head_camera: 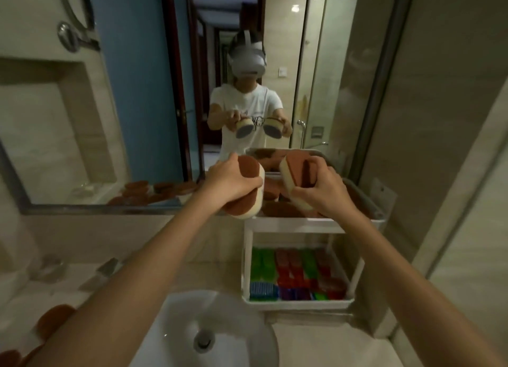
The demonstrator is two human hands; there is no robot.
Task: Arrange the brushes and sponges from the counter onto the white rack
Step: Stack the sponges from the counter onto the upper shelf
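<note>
My left hand (229, 178) grips an oval sponge (251, 199) with a brown scouring top and a cream foam body. My right hand (320, 186) grips a second sponge (292, 175) of the same kind, tilted on edge. Both sponges hang just above the left part of the top tier of the white rack (310, 226), where several brown sponges (277, 208) lie. The rack's bottom tier holds several coloured brushes (297, 273) in green, red, blue and purple. More brown sponges (52, 321) rest on the counter at the lower left.
A white basin (209, 331) with a drain sits below my arms. The wall mirror (154, 92) behind the counter reflects a person holding both sponges. A glass shower wall (445, 147) stands right of the rack. Small clear items (49, 267) lie on the counter's left.
</note>
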